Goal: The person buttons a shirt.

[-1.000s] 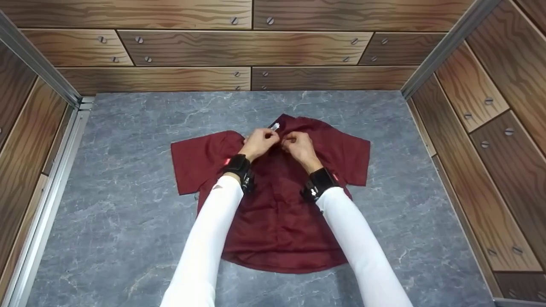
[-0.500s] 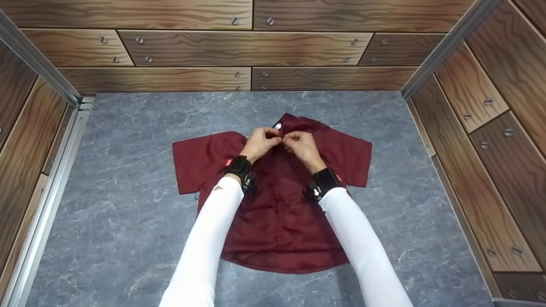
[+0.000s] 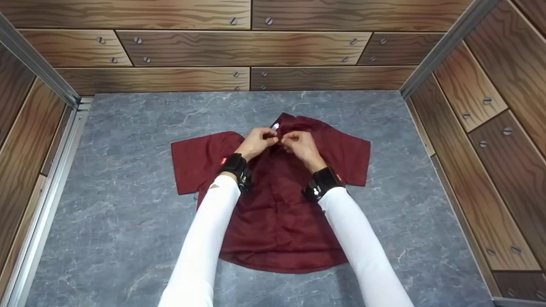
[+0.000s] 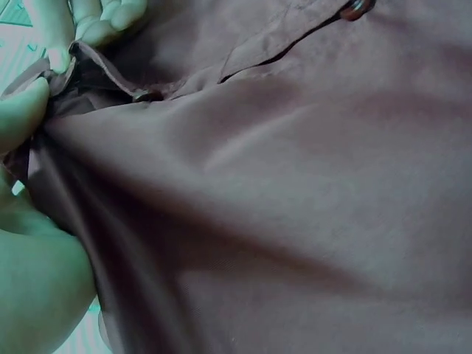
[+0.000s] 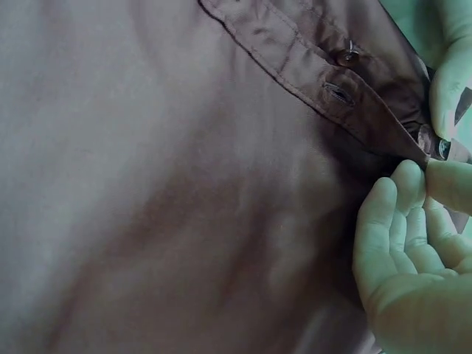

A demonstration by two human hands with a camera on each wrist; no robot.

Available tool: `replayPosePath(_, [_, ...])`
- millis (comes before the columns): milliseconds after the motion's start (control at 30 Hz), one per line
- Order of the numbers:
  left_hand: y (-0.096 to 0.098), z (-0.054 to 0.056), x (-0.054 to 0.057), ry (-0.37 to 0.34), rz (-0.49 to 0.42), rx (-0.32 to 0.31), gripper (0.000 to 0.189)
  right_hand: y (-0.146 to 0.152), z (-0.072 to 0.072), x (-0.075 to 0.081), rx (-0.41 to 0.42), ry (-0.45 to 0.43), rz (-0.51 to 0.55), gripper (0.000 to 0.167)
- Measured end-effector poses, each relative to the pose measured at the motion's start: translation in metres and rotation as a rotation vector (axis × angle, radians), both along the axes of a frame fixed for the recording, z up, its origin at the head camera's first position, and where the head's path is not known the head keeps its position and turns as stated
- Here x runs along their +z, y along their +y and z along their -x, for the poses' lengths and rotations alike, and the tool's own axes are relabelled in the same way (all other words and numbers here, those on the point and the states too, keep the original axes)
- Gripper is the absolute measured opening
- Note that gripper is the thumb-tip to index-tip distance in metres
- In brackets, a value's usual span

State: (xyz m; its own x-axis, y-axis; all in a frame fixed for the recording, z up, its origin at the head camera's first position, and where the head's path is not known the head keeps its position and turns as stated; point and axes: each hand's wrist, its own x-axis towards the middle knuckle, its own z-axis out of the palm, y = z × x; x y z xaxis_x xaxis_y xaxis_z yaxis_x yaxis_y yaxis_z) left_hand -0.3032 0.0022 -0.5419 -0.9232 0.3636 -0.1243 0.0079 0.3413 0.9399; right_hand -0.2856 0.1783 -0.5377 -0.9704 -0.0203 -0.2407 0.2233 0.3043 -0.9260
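A dark red short-sleeved shirt [image 3: 277,221] lies front up, its hem toward me and its collar [image 3: 294,120] at the far side. At the neck opening, my left hand [image 3: 258,142] pinches the cloth beside a small button [image 5: 443,148]. Close by on the right, my right hand [image 3: 303,146] pinches the edge of the placket [image 5: 383,122] between thumb and index finger, the other fingers curled. Below them, the right wrist view shows another button [image 5: 348,57] apart from a buttonhole [image 5: 339,93]. A white label [image 3: 275,126] shows inside the collar.
The shirt is spread on a grey marbled surface [image 3: 128,238]. Wood-patterned panels [image 3: 239,47] enclose the back and both sides, with metal rails [image 3: 47,204] along the edges. The sleeves [image 3: 356,162] lie out to both sides.
Both hands stay at the neck opening. Their fingertips met half a second ago and now stand slightly apart, the left hand having shifted a little leftward.
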Motion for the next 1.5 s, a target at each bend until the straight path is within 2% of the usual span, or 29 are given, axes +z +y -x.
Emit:
replayPosePath(100, [-0.0016,0.0006,0.0001,-0.002,0.0,-0.007,0.023,-0.0007,0.0002,0.0001,0.001,-0.005,0.008,0.019])
replayPosePath(233, [-0.0021,0.0003,0.0012,0.063,0.137,0.011,0.024,0.0002,-0.0005,-0.0005,0.006,-0.02,0.012,0.019])
replayPosePath(333, [-0.0017,0.0001,0.0015,0.105,0.23,0.047,0.023,0.0014,-0.0011,-0.0009,0.009,-0.032,0.037,0.018])
replayPosePath(400, [-0.0015,0.0001,0.0018,0.106,0.227,0.081,0.022,0.0015,-0.0013,-0.0012,0.015,-0.021,0.046,0.017])
replayPosePath(500, [-0.0017,0.0001,0.0027,0.099,0.209,0.102,0.019,0.0009,-0.001,-0.0019,0.033,0.033,-0.01,0.017])
replayPosePath(533, [-0.0016,0.0002,0.0031,0.102,0.211,0.092,0.018,0.0005,-0.0009,-0.0021,0.038,0.06,-0.05,0.017])
replayPosePath(667, [-0.0018,0.0006,0.005,0.139,0.241,-0.015,0.018,-0.0013,-0.0004,-0.0019,0.047,0.17,-0.238,0.015])
replayPosePath(767, [-0.0024,0.0012,0.0048,0.163,0.249,-0.07,0.018,-0.002,-0.0002,-0.0023,0.059,0.2,-0.298,0.015])
replayPosePath(867, [-0.0035,0.0009,0.0035,0.152,0.254,-0.045,0.02,-0.0017,-0.0002,-0.0041,0.089,0.149,-0.16,0.018])
replayPosePath(1000, [-0.0037,0.0006,0.0021,0.12,0.236,0.028,0.022,-0.002,-0.0004,-0.0068,0.094,0.08,0.063,0.022])
replayPosePath(1067, [-0.0032,0.0008,0.0024,0.112,0.201,0.026,0.022,-0.0031,-0.0005,-0.0074,0.072,0.082,0.102,0.021])
replayPosePath(1133, [-0.003,0.0005,0.0031,0.099,0.165,-0.002,0.02,-0.0041,-0.0001,-0.0081,0.05,0.094,0.099,0.021])
replayPosePath(1267, [-0.0031,-0.0007,0.0034,0.078,0.108,-0.076,0.017,-0.0055,0.0,-0.0082,0.028,0.12,0.024,0.022])
replayPosePath(1400, [-0.0059,-0.002,0.0044,0.081,0.207,-0.093,0.022,-0.0047,-0.0024,-0.0053,0.045,0.162,-0.169,0.027])
replayPosePath(1500, [-0.0088,-0.0021,0.0063,0.074,0.316,-0.068,0.032,-0.0041,-0.0042,-0.0012,0.082,0.244,-0.325,0.028])
